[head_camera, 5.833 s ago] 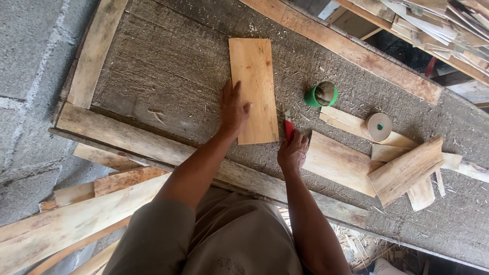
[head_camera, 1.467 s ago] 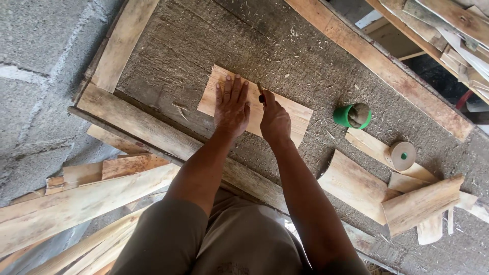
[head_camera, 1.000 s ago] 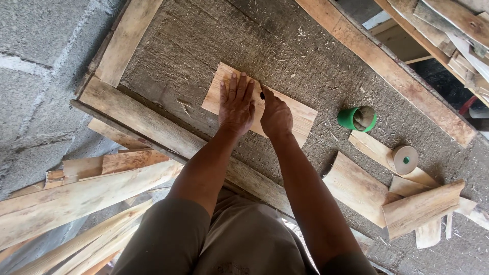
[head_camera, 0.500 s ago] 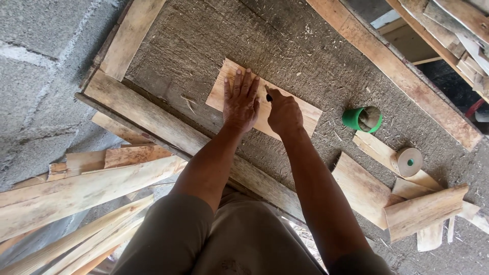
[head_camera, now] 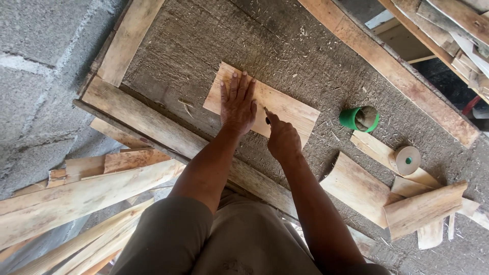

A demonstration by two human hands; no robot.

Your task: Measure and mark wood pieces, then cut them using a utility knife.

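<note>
A pale rectangular wooden board [head_camera: 285, 106] lies flat and slanted on a rough grey workbench [head_camera: 214, 46]. My left hand [head_camera: 238, 103] presses flat on the board's left half with fingers spread. My right hand [head_camera: 282, 140] is closed on a small dark marking tool [head_camera: 267, 119], its tip touching the board's near edge just right of my left hand. Most of the tool is hidden in my fist.
A green cup [head_camera: 358, 118] and a round tape roll [head_camera: 407, 160] sit to the right, beside several loose wood offcuts [head_camera: 356, 188]. Timber rails [head_camera: 153, 133] frame the bench. Planks [head_camera: 76, 198] are stacked lower left against a block wall [head_camera: 41, 76].
The board has been turned from upright to slanted since the oldest frame. Over the last second my right hand has slid along the board's near edge toward me; my left hand stays pressed on it.
</note>
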